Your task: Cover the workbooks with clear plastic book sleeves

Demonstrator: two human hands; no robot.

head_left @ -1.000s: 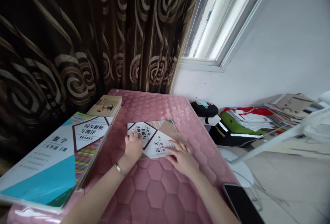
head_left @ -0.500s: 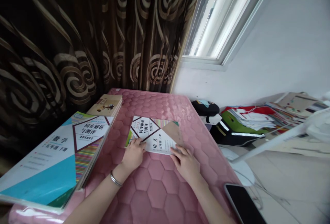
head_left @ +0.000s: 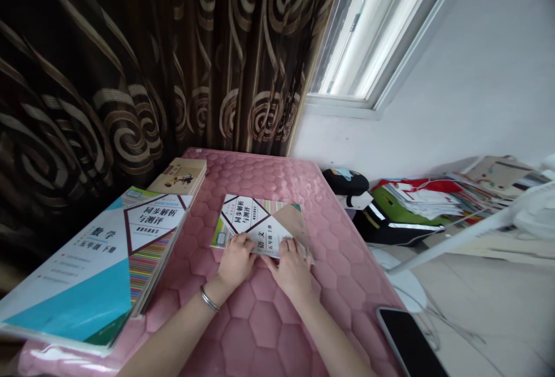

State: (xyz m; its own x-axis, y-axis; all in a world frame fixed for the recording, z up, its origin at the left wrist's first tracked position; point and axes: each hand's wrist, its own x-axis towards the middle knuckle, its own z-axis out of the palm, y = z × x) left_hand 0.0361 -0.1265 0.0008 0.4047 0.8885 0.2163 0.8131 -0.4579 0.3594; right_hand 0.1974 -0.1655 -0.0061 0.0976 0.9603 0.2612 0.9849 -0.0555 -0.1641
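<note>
A workbook (head_left: 255, 221) with a white diamond, coloured stripes and a brown corner lies flat on the pink quilted tabletop (head_left: 269, 319). My left hand (head_left: 236, 258) rests on the book's near edge, fingers curled onto the cover, a silver bracelet on the wrist. My right hand (head_left: 291, 266) sits beside it, fingertips spread flat on the near edge of the same book. The two hands almost touch.
A stack of larger workbooks (head_left: 95, 261) lies at the left, a tan book (head_left: 180, 176) behind it. A black phone (head_left: 410, 345) sits at the right table edge. Dark swirl curtains hang behind. Piled books and bags (head_left: 416, 203) crowd the floor at right.
Both hands slid back off the cover to the book's near edge and came together. The book turned square to me and shifted slightly away.
</note>
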